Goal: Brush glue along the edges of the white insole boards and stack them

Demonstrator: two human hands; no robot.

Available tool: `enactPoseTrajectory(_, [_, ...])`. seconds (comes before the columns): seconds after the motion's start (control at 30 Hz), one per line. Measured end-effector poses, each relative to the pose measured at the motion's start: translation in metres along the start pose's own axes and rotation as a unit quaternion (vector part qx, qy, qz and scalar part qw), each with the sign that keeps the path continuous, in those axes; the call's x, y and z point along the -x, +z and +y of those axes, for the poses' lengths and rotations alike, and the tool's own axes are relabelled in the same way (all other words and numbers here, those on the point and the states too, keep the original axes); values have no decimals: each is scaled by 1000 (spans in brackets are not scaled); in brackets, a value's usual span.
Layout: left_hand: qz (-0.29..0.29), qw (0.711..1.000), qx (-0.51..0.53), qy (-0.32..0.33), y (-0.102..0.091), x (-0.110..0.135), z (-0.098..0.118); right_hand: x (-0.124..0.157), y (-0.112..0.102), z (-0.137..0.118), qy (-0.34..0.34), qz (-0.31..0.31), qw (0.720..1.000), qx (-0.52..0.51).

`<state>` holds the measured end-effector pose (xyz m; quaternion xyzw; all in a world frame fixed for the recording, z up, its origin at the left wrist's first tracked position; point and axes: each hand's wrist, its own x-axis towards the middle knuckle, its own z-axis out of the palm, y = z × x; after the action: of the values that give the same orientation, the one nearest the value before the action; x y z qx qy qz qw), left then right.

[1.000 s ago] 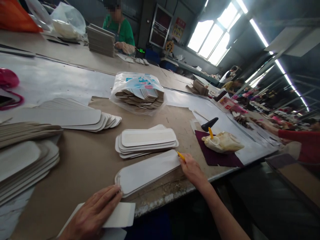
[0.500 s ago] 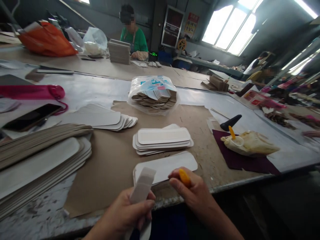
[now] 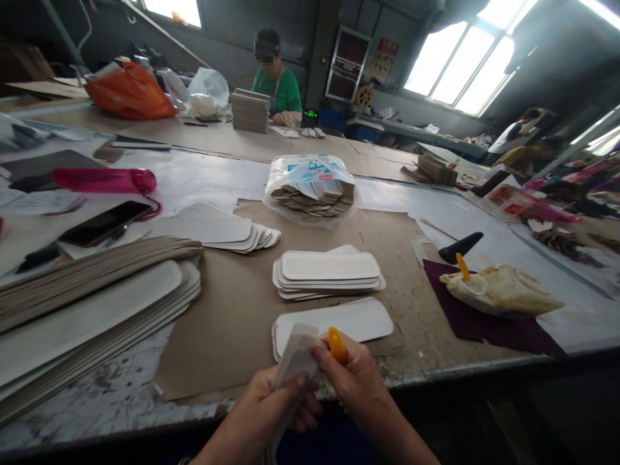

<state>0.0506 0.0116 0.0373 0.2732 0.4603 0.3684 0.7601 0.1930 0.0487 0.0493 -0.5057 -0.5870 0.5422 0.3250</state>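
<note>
My left hand [image 3: 276,403] is wrapped around several thin pale strips [image 3: 296,354], held tilted at the table's front edge. With an orange-handled tool [image 3: 338,344] gripped in its fingers, my right hand [image 3: 356,374] touches the upper end of the strips with thumb and forefinger. The tool's working end is hidden. Just beyond my hands lie long white rounded-end boards [image 3: 349,318]. Behind them is a short stack of similar boards [image 3: 330,266], the top one bearing a narrower pale strip.
Large board stacks [image 3: 106,310] fill the left. Farther off are a clear plastic bag of pieces [image 3: 312,187], a phone [image 3: 106,223] and a pink pouch [image 3: 104,180]. At right, a yellowish glue-smeared container [image 3: 501,290] rests on dark cloth. A person in green [image 3: 281,90] sits across the table.
My right hand has moved left to the strips, carrying the orange-handled tool. Its fingers now touch their upper end. The whole view has shifted, so the table's contents appear farther right.
</note>
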Motion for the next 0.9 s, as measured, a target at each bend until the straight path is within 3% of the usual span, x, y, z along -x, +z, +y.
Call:
enactPoseTrajectory(0.2, [62, 994, 86, 25, 4, -1, -2, 1, 10, 4, 59, -27, 989, -132])
enactPoseTrajectory(0.3, [97, 986, 130, 48, 9, -2, -3, 3, 13, 4, 52, -34, 988, -144])
enactPoseTrajectory(0.47, [155, 973, 164, 58, 14, -1, -5, 1, 8, 5, -9, 53, 998, -38])
enactPoseTrajectory(0.57, [163, 971, 168, 50, 13, -1, -5, -2, 8, 7, 12, 84, 995, -49])
enactPoseTrajectory(0.73, [146, 980, 119, 64, 9, -4, -16, 3, 13, 13, 80, 4, 986, -146])
enactPoseTrajectory(0.83, [111, 990, 24, 88, 9, -5, -31, 9, 9, 16, 109, 63, 976, -177])
enactPoseTrajectory(0.9, [55, 986, -79, 133, 8, -6, -41, 10, 2, 17, 117, 97, 970, -187])
